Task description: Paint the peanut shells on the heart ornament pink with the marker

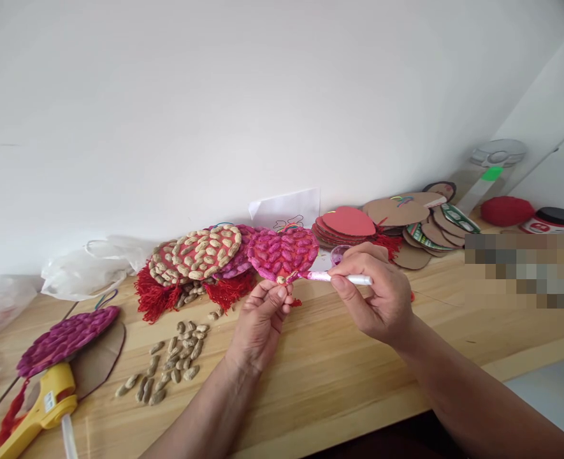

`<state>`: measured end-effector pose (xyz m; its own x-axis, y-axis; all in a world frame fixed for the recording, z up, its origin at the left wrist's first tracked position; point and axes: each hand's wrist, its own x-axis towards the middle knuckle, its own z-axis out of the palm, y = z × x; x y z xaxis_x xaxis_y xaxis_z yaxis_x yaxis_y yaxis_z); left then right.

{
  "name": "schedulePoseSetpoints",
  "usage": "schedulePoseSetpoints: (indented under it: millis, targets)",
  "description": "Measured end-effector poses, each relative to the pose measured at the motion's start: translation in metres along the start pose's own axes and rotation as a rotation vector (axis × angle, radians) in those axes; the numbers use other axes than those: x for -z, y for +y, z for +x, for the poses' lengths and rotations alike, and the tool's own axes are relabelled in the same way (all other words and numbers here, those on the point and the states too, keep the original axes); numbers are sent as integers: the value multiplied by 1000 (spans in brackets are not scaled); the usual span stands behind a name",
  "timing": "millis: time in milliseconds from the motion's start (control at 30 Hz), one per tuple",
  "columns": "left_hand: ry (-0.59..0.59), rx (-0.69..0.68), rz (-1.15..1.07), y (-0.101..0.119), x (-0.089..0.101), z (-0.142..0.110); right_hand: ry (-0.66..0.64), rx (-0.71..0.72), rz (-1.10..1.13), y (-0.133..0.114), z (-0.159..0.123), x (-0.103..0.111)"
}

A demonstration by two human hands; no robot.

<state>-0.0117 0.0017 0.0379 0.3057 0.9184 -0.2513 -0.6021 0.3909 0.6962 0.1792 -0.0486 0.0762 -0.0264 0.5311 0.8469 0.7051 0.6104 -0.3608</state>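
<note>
My left hand (pixel 261 319) pinches the lower tip of a heart-shaped piece covered in pink-painted peanut shells (pixel 284 252), holding it up above the wooden table (pixel 339 376). My right hand (pixel 377 293) grips a white brush (pixel 343 278) whose pink-stained end touches the heart's lower right edge. A small open pot of pink paint (pixel 339 253) sits just behind my right hand.
Loose peanuts (pixel 169 366) lie to the left. Behind them are stacked peanut hearts with red tassels (pixel 200 261). A purple heart (pixel 66 339) and a yellow glue gun (pixel 43 408) are at far left. Cardboard and red heart cutouts (pixel 396 223) pile up on the right, with plastic bags (pixel 90 264) at the wall.
</note>
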Motion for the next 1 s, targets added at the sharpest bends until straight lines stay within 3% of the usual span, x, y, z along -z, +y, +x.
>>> schedulePoseSetpoints:
  millis: [800, 1000]
  targets:
    - [-20, -38, 91, -3, 0, 0, -9, -61, 4, 2, -1, 1]
    - [-38, -46, 88, -6, 2, 0, -82, -11, 18, -2, -2, 0]
